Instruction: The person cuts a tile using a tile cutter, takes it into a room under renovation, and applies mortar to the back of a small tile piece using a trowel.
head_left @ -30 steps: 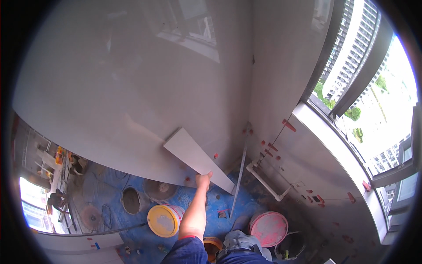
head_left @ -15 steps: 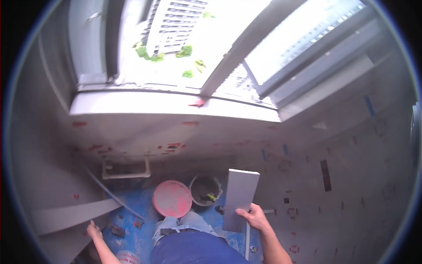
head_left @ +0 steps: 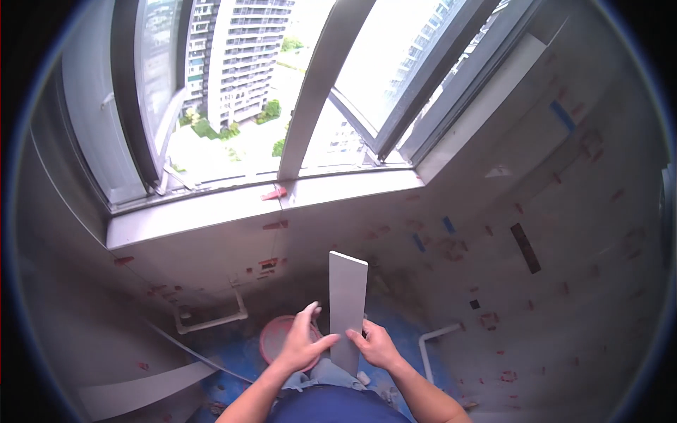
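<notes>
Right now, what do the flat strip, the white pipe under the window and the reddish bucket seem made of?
Strip: perhaps ceramic tile, its grey face smooth and its edge crisp and pale. Pipe: likely plastic, smooth and white at its bends. Bucket: probably dull plastic, from its reddish round rim; the left hand partly hides it.

The board [head_left: 348, 295] looks smooth and matt, the window frame [head_left: 322, 92] metal, the wall pipe [head_left: 211, 323] plastic.

Daylight through the upper-centre window [head_left: 319, 92] blows out to white; the wall [head_left: 578, 303] at right stays dim, and edges curve toward the dark rim.
</notes>
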A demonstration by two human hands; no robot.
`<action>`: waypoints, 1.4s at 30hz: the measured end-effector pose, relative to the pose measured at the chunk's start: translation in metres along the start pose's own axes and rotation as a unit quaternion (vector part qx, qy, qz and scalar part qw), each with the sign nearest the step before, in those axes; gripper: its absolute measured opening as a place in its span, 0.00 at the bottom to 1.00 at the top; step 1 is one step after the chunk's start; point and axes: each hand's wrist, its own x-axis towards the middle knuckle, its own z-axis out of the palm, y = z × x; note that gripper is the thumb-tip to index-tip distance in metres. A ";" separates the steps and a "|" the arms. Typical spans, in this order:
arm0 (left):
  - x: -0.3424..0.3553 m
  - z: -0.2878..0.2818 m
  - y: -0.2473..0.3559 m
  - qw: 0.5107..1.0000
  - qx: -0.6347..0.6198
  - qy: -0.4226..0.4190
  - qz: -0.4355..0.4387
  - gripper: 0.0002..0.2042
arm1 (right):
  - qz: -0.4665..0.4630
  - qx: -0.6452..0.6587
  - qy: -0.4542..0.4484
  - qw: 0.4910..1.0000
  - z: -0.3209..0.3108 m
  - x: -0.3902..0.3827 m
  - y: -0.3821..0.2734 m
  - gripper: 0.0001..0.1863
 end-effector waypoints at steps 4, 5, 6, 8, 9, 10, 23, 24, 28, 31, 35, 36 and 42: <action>0.036 0.043 -0.010 0.992 -0.104 0.049 -0.043 0.42 | -0.024 -0.090 -0.015 0.996 0.021 0.008 -0.017 0.14; 0.041 0.047 -0.026 0.992 -0.095 0.070 -0.054 0.39 | -0.063 -0.104 -0.020 0.992 0.026 0.008 -0.021 0.15; 0.049 0.038 0.014 0.960 -0.261 0.006 -0.104 0.31 | -0.081 -0.164 -0.046 0.982 0.018 0.003 -0.012 0.22; 0.058 0.019 -0.006 0.918 -0.358 -0.067 -0.159 0.29 | -0.044 0.045 -0.097 0.993 0.015 -0.003 -0.009 0.28; 0.057 0.011 -0.009 0.881 -0.433 -0.091 -0.169 0.29 | -0.019 0.193 -0.124 0.973 0.014 -0.005 -0.001 0.29; 0.057 0.004 -0.020 0.826 -0.499 -0.159 -0.208 0.30 | 0.007 0.219 -0.111 0.969 0.011 -0.007 0.005 0.27; 0.062 0.023 0.000 0.710 -0.646 -0.209 -0.189 0.42 | 0.143 0.273 -0.146 0.940 0.029 -0.030 0.061 0.29; 0.062 0.025 0.005 0.770 -0.584 -0.189 -0.172 0.41 | 0.123 0.245 -0.126 0.954 0.024 -0.031 0.049 0.33; 0.064 0.050 0.033 0.994 -0.105 -0.004 -0.027 0.35 | -0.017 0.202 -0.016 0.979 -0.008 -0.030 0.033 0.45; 0.059 0.076 0.058 0.971 0.129 0.177 0.100 0.39 | -0.080 0.247 0.002 0.966 -0.044 -0.023 -0.001 0.45; 0.066 0.094 0.048 0.944 0.241 0.172 0.148 0.41 | -0.108 -0.006 0.033 0.994 -0.077 0.003 -0.026 0.26; 0.070 0.100 0.041 0.931 0.283 0.163 0.164 0.43 | -0.105 -0.003 0.028 0.994 -0.081 0.009 -0.016 0.26; 0.014 0.103 -0.060 0.935 0.348 -0.022 0.071 0.46 | -0.050 -0.010 0.234 0.971 -0.153 0.029 0.089 0.17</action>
